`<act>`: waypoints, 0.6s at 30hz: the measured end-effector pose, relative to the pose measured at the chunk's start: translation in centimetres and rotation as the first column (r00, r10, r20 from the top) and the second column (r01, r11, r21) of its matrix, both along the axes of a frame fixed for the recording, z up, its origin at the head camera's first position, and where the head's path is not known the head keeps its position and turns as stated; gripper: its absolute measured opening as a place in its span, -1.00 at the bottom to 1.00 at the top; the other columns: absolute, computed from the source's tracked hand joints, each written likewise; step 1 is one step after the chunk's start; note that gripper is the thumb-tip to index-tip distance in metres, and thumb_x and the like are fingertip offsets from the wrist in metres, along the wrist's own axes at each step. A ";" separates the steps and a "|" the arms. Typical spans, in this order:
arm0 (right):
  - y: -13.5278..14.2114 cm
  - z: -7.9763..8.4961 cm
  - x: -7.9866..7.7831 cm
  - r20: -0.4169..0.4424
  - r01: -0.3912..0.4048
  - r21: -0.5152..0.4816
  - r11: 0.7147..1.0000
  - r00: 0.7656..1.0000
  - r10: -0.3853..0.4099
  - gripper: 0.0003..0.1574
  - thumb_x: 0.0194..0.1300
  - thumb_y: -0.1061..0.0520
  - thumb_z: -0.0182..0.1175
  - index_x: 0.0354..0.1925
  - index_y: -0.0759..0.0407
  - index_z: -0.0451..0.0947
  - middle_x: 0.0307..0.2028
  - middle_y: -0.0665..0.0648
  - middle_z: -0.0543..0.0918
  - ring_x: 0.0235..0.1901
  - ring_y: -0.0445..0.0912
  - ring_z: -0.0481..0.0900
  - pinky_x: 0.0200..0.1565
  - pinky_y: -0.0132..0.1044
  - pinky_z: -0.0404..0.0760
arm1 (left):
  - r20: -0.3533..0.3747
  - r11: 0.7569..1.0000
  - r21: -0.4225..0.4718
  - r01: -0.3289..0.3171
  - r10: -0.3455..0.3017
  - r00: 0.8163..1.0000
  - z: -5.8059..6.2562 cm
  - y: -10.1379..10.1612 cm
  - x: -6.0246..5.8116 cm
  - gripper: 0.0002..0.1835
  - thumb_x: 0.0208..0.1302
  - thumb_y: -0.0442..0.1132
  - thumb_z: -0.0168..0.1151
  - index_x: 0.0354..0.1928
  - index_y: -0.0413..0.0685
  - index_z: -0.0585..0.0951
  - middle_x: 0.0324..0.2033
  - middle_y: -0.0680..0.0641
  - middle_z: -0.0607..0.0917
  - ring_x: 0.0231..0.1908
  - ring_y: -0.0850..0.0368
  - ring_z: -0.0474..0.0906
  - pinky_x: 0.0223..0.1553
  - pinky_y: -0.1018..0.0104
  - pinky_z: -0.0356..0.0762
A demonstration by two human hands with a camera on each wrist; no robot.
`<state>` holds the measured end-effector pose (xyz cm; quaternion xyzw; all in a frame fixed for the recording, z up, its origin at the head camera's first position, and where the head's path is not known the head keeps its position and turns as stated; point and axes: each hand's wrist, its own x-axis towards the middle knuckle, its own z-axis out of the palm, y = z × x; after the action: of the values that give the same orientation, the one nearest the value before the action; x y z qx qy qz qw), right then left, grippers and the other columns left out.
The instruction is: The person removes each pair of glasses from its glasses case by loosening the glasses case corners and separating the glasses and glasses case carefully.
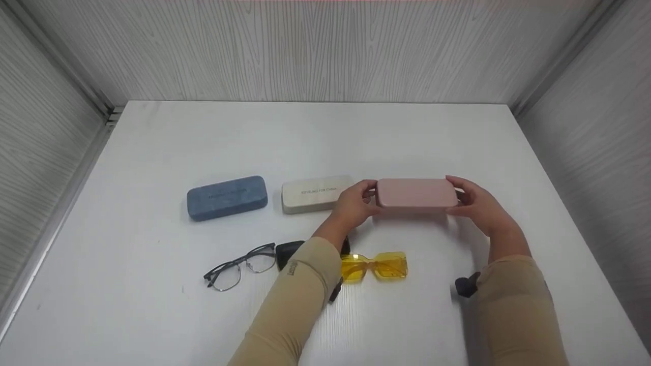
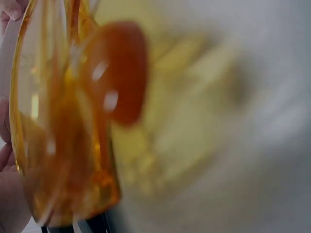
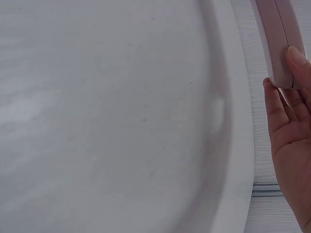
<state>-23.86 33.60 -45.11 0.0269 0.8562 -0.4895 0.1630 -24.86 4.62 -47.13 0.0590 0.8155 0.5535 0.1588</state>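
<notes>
A closed pink glasses case [image 1: 417,194] is held by its two ends, one hand at each. My left hand [image 1: 354,206] grips its left end between thumb and fingers. At the opposite end my right hand [image 1: 480,206] pinches it the same way. In the right wrist view, the thumb lies by the seam of the case [image 3: 279,39], with the fingers [image 3: 274,109] on the other side. Yellow-tinted sunglasses [image 1: 389,267] lie below the case, and fill much of the left wrist view, close up and blurred.
To the left, a beige case [image 1: 307,197] sits partly behind my left hand, with a blue case [image 1: 227,198] farther left. Thin-framed eyeglasses [image 1: 239,267] lie in front. Something black [image 1: 289,252] is mostly hidden under my left forearm. Panelled walls enclose the white table [image 1: 325,137].
</notes>
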 end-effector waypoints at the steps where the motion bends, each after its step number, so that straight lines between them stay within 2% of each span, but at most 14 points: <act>1: 0.0 -0.1 0.0 0.004 0.001 0.007 1.000 1.000 -0.001 -0.04 0.07 0.29 0.28 0.35 -0.16 0.12 0.36 0.00 0.11 0.34 0.01 0.07 0.28 0.05 0.14 | 0.001 1.000 -0.020 0.000 0.000 1.000 -0.1 0.2 0.0 -0.34 0.05 -0.34 0.33 0.24 0.07 0.37 0.15 0.08 0.47 0.13 0.23 0.39 0.12 0.44 0.36; 10: -0.2 -1.4 -0.4 0.074 0.041 0.037 0.998 0.996 -0.044 -0.01 0.04 0.24 0.31 0.33 -0.25 0.12 0.38 -0.05 0.06 0.36 -0.02 0.02 0.30 0.06 0.09 | -0.065 0.975 -0.222 0.003 -0.018 0.998 -0.8 1.4 -0.1 -0.34 0.11 -0.34 0.26 0.29 -0.08 0.30 0.20 -0.01 0.43 0.21 0.17 0.31 0.23 0.39 0.23; 12: -0.1 -1.8 -0.4 0.086 0.040 0.038 0.998 0.995 -0.043 0.01 0.01 0.22 0.34 0.33 -0.27 0.12 0.39 -0.05 0.04 0.36 -0.02 0.02 0.30 0.06 0.09 | -0.057 0.980 -0.200 0.000 -0.012 0.998 -0.9 1.5 0.0 -0.33 0.10 -0.38 0.24 0.29 -0.09 0.29 0.19 -0.02 0.43 0.21 0.17 0.30 0.23 0.39 0.23; 18: 0.2 -2.5 -0.3 0.088 0.020 0.047 0.999 0.996 -0.024 0.08 -0.04 0.13 0.38 0.36 -0.23 0.08 0.40 -0.01 0.02 0.36 0.02 0.00 0.31 0.07 0.05 | 0.006 0.999 -0.046 -0.022 0.022 1.000 -1.4 1.4 0.2 -0.29 0.05 -0.48 0.22 0.30 -0.10 0.28 0.21 -0.02 0.41 0.22 0.17 0.30 0.21 0.43 0.24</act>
<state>-24.15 33.76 -47.64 0.0617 0.8589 -0.4697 0.1947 -24.66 6.06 -48.50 0.0445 0.8280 0.5366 0.1566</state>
